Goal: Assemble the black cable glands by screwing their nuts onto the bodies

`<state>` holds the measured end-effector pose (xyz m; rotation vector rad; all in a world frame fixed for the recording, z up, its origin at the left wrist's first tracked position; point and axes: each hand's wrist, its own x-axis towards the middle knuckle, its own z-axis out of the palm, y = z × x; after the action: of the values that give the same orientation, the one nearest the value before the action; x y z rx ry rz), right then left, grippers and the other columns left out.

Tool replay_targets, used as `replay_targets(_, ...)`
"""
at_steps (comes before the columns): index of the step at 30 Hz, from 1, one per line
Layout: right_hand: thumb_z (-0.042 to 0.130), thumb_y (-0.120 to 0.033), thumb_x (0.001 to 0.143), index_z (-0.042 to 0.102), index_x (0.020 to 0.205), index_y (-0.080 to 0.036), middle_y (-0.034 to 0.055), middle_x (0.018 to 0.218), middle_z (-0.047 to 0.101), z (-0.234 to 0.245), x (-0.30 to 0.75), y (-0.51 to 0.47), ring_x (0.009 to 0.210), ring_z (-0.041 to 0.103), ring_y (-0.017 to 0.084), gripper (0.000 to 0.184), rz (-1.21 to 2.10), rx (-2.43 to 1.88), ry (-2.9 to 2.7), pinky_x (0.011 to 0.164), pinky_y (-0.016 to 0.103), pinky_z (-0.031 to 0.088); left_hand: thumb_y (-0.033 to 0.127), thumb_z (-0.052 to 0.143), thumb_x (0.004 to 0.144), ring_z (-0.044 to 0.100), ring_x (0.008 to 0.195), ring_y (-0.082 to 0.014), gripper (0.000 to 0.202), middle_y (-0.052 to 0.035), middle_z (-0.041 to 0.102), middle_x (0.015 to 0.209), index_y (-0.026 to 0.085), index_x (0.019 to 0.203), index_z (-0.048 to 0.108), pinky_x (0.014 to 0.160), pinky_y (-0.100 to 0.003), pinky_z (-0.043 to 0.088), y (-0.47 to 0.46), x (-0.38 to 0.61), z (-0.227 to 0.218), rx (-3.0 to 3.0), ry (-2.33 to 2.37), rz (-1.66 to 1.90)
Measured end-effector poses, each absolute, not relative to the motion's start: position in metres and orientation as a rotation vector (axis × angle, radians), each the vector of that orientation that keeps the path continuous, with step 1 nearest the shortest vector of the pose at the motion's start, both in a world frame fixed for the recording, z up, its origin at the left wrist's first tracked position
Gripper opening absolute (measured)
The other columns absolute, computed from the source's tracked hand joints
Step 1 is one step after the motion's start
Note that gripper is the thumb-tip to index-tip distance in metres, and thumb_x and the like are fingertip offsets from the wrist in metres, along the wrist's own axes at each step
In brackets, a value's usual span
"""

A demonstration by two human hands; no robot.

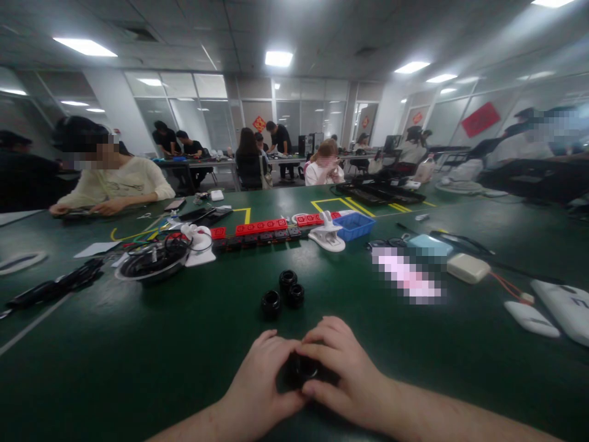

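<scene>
My left hand [264, 377] and my right hand [343, 368] meet over the green table at the front. Their fingers curl around a glossy black round part [307, 370] with a hollow middle, gripping it from both sides. Most of it is hidden by the fingers, so its exact kind does not show. Just beyond my hands, three similar black ring-shaped parts stand close together: a left one [270, 303], a back one [288, 280] and a right one [295, 295]. Neither hand touches these three.
Across the table runs a row of red and black socket blocks [261, 227], with a white clip stand [327, 233] and a blue bin [356, 227]. To the left is a bowl [151, 264] of wires; right, a cream power bank [468, 268]. A person [115, 178] sits far left.
</scene>
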<state>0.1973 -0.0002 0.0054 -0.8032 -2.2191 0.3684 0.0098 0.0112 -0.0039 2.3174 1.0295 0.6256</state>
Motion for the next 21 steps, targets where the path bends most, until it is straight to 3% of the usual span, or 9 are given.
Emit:
replay_targets(6, 0.053, -0.037, 0.08, 0.055, 0.104, -0.02, 0.0069, 0.093, 0.057, 0.0072, 0.1958, -0.0016, 0.086, 0.049, 0.02, 0.029, 0.418, -0.842, -2.222, 0.076, 0.037, 0.04, 0.046, 0.075, 0.055, 0.048, 0.099, -0.0282, 0.06, -0.0069, 0.055, 0.105, 0.021, 0.106, 0.054, 0.094, -0.051, 0.031, 0.015, 0.0088, -0.0057, 2.377, 1.023, 0.596)
replay_targets(14, 0.053, -0.033, 0.079, 0.051, 0.092, -0.018, 0.006, 0.086, 0.055, 0.0074, 0.1947, -0.0026, 0.08, 0.048, 0.019, 0.02, 0.455, -0.854, -2.2, 0.073, 0.036, 0.04, 0.031, 0.071, 0.064, 0.045, 0.102, -0.0268, 0.045, -0.0062, 0.052, 0.108, 0.023, 0.106, 0.057, 0.096, -0.048, 0.031, 0.014, 0.0074, -0.0086, 2.405, 1.022, 0.542)
replay_targets(21, 0.05, -0.023, 0.077, 0.047, 0.114, -0.017, 0.0084, 0.099, 0.054, 0.009, 0.1936, -0.004, 0.087, 0.046, 0.021, 0.038, 0.441, -0.863, -2.292, 0.079, 0.038, 0.039, 0.024, 0.068, 0.063, 0.046, 0.101, -0.0265, 0.038, -0.0073, 0.054, 0.105, 0.019, 0.099, 0.058, 0.095, -0.046, 0.033, 0.0131, 0.0122, -0.0047, 2.389, 1.033, 0.554)
